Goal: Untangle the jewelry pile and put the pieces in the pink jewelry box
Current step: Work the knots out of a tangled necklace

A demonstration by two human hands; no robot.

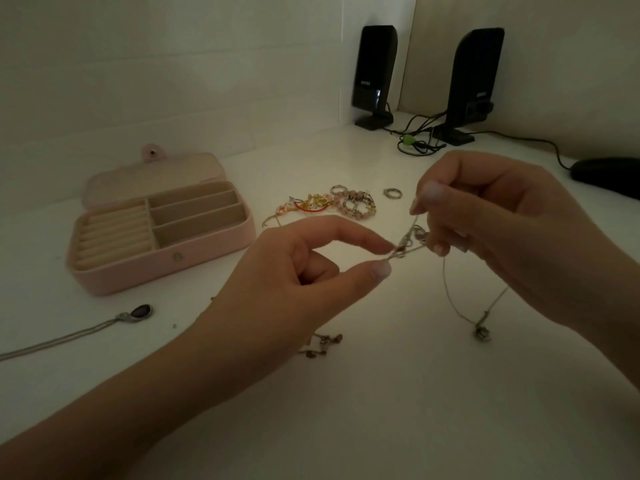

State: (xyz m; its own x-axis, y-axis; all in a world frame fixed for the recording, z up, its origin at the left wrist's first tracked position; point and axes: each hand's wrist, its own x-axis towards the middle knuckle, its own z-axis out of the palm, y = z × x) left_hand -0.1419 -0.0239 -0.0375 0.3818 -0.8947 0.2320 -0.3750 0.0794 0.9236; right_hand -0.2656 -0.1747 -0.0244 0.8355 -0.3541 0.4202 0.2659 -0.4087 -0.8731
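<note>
L hand (304, 268) and R hand (491, 216) both pinched the knotted silver chain (410, 242) above counter (381, 410), right of open pink jewelry box (162, 268) w/ remaining pile (332, 204) beyond; risk: pulling apart would prob. tighten knot or snap thin chain.

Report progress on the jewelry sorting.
Done: the pink jewelry box is open, its compartments look empty. In hand: both hands, left and right, pinch a tangled silver chain. Left: the bead-and-ring pile, a loose ring and a pendant necklace.
</note>
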